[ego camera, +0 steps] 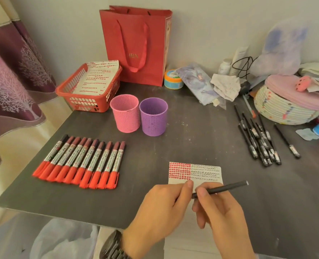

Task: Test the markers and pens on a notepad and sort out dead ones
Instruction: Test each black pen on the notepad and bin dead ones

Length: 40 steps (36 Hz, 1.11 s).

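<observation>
Upper left, the red basket (71,91) holds marked sheets (96,77); bare table (192,143) spreads mid-frame. Left hand (160,208) and right hand (224,221) together grip a black pen (224,188).

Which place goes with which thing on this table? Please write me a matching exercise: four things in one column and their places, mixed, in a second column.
Things
1. row of red-capped markers
2. red plastic basket
3. loose pile of thin black pens
4. single thin black pen

Places
A. gripped in the fingers of the right hand, near the white test card
B. right part of the dark table
C. back left, holding marked paper sheets
D. front left of the table

Pairs: 1-D, 2-C, 3-B, 4-A
</observation>
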### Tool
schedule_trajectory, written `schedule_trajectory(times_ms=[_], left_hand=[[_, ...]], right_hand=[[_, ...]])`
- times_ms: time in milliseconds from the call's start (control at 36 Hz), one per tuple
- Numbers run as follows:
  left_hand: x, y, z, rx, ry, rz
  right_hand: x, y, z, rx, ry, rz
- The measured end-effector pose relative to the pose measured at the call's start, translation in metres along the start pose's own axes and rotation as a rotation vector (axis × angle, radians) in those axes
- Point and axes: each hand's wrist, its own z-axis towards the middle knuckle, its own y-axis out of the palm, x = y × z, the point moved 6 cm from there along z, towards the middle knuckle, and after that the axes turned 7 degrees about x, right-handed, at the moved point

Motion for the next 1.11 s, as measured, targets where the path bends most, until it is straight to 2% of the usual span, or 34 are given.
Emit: schedule_trajectory(times_ms=[56,167,222,306,389,444,528,611,694,833,972,1111], left_hand=[[0.000,-0.002,-0.003,0.012,0.039,0.095],[-0.005,-0.001,-0.008,-0.036,0.041,0.091],[-0.005,-0.003,-0.011,-0.023,0.093,0.172],[-0.013,-0.022,-0.016,0.063,0.113,0.274],[-0.039,-0.049,-0.019,0.160,-0.015,0.212],[-0.045,-0.057,-0.017,0.189,-0.028,0.168],[-0.042,-0.046,-0.009,0.147,-0.027,0.086],[-0.039,-0.026,0.005,0.095,-0.057,0.136],[-0.036,-0.004,0.018,0.006,-0.023,0.208],[-0.038,0.012,0.026,-0.050,0.050,0.328],[-0.042,0.015,0.014,-0.025,0.069,0.339],[-0.044,0.011,0.005,0.003,0.027,0.323]], right_hand=[[0.003,-0.002,0.000,0.011,0.000,-0.035],[0.009,-0.006,-0.002,-0.004,0.048,0.017],[0.011,-0.008,-0.002,0.008,0.077,0.037],[0.010,-0.042,0.010,0.232,0.140,0.194],[-0.002,-0.085,0.025,0.388,0.104,0.252],[-0.004,-0.089,0.028,0.363,0.087,0.212],[0.006,-0.073,0.026,0.242,0.135,0.191],[0.012,-0.058,0.026,0.163,0.171,0.216],[0.011,-0.051,0.030,0.161,0.161,0.207],[0.012,-0.046,0.046,0.167,0.111,0.139],[0.009,-0.032,0.062,0.085,0.095,0.112],[0.015,-0.022,0.073,0.116,0.023,-0.064]])
